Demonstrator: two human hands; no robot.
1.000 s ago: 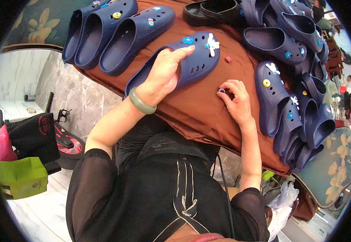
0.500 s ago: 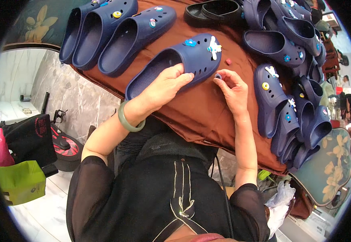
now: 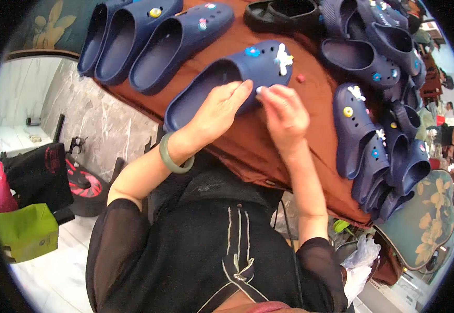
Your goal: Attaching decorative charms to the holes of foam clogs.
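A navy clog (image 3: 262,70) lies slanted on the brown cloth, its toe pointing to the far right. It carries a blue flower charm (image 3: 252,51) and a white figure charm (image 3: 283,59). My left hand (image 3: 217,110) grips the clog's near side, fingers inside the opening and thumb on the upper. Close beside that thumb, my right hand (image 3: 286,117) pinches a small whitish charm (image 3: 260,91) at the clog's near side wall. Whether the charm touches a hole there, I cannot tell. The right fingers are slightly blurred.
Three navy clogs (image 3: 156,60) with charms stand at the far left of the brown cloth (image 3: 310,125). A black shoe (image 3: 281,15) sits at the back. Several more navy clogs (image 3: 352,133) are heaped along the right. A small red piece (image 3: 300,78) lies past the clog's toe.
My right hand has moved left with the small charm, from beside the clog to its near side wall. My left hand still grips the clog, its thumb a little further up.
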